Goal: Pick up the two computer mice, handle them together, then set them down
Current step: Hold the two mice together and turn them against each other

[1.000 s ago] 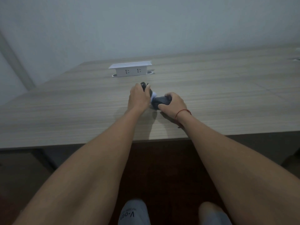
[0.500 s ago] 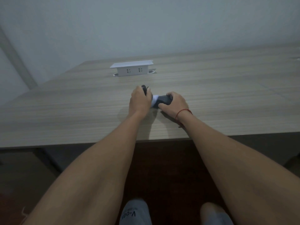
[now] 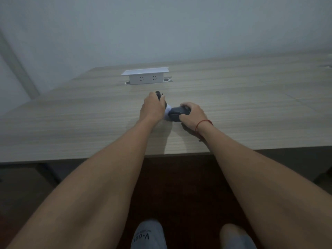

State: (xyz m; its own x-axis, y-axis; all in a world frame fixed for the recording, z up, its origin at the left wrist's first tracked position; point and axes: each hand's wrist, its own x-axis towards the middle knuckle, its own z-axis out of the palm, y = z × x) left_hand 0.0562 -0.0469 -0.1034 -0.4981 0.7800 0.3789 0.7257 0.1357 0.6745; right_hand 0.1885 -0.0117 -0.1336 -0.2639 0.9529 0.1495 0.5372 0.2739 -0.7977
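Observation:
My left hand (image 3: 152, 108) is wrapped over a black mouse (image 3: 158, 95); only its far end shows past my fingers. My right hand (image 3: 193, 115) grips a second dark mouse (image 3: 177, 113) from the right side, thumb at the near edge. The two mice meet between my hands, with a pale patch (image 3: 168, 112) showing where they touch. Both sit low over the wooden table (image 3: 251, 108); whether they touch its surface I cannot tell. A red string circles my right wrist (image 3: 203, 123).
A white pop-up socket box (image 3: 145, 76) stands on the table beyond my hands. The table's front edge (image 3: 71, 158) runs across the view near my forearms. My knees and the dark floor lie below it.
My hands stay on the mice in nearly the same spot. My right hand has shifted a little to the right, showing more of the dark mouse.

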